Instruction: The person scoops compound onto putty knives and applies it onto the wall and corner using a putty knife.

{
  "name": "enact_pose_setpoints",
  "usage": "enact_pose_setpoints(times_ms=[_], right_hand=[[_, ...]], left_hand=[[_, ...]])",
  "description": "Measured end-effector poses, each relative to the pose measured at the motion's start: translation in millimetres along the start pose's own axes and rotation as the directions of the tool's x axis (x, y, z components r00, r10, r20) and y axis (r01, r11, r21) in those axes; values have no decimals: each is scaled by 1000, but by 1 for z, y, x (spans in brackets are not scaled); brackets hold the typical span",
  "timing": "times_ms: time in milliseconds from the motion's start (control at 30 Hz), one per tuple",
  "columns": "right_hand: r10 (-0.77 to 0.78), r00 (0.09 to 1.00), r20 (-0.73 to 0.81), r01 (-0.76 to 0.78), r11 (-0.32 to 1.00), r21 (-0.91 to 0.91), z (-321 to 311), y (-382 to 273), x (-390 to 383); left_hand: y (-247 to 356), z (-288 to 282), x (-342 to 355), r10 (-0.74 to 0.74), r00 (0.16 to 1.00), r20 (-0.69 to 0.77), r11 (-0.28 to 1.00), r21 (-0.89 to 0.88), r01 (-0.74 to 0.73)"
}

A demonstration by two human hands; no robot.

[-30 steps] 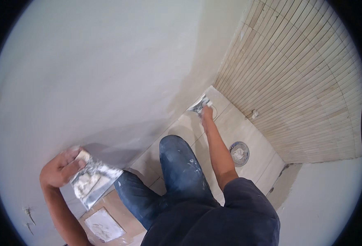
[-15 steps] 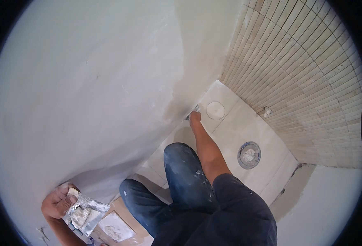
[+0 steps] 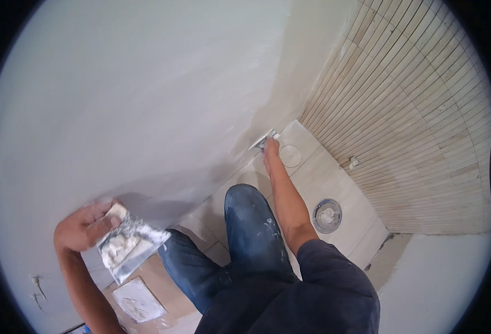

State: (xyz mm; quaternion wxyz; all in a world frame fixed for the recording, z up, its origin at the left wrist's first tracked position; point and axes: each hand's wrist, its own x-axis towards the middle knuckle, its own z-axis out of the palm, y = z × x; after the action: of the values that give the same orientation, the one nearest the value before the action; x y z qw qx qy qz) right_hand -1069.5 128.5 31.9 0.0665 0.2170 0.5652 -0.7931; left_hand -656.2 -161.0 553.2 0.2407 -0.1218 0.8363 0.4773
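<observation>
My left hand (image 3: pixel 84 227), at the lower left beside the wall, is closed round a wide metal putty knife (image 3: pixel 150 238). A lump of whitish plaster (image 3: pixel 118 249) lies on its blade. Further off, my right hand (image 3: pixel 271 146) reaches down to the foot of the left wall (image 3: pixel 145 106). It grips a flat metal trowel (image 3: pixel 260 140), whose long blade lies at the wall just above the floor. The fingers hide most of the trowel's handle. A darker, damp-looking band of coating (image 3: pixel 273 106) rises up the wall from there.
A wall of narrow beige tiles (image 3: pixel 401 111) with a pipe stub (image 3: pixel 353 162) stands at right. The tiled floor holds a round drain (image 3: pixel 327 216) and a disc cover (image 3: pixel 290 156). A plaster-smeared white board (image 3: pixel 139 299) lies on brown cardboard (image 3: pixel 173 284) by my left knee.
My left hand has risen with the loaded putty knife, away from the board. My right hand has moved slightly up the wall, and more of its trowel blade shows.
</observation>
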Motion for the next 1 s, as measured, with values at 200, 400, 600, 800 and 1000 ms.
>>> enact_pose_setpoints(times_ms=[200, 400, 600, 800, 1000], right_hand=[[-67, 995, 75, 62, 996, 65, 64, -112, -92], [-261, 960, 99, 252, 963, 94, 82, -241, -113], [-591, 772, 234, 626, 770, -120, 119, -359, -193], [-820, 562, 102, 820, 569, 56, 77, -363, -252], [-262, 962, -79, 269, 956, 113, -81, -167, -41]], left_hand=[[-14, -1, -14, 45, 997, -55, 998, 40, -43], [-16, -3, -1, 218, 973, 79, 972, 75, -224], [-16, 0, -2, 262, 965, -1, 955, 144, -259], [-13, 2, -19, 235, 971, -41, 971, -33, -237], [-9, 4, 15, 154, 986, 57, 985, -92, -148]])
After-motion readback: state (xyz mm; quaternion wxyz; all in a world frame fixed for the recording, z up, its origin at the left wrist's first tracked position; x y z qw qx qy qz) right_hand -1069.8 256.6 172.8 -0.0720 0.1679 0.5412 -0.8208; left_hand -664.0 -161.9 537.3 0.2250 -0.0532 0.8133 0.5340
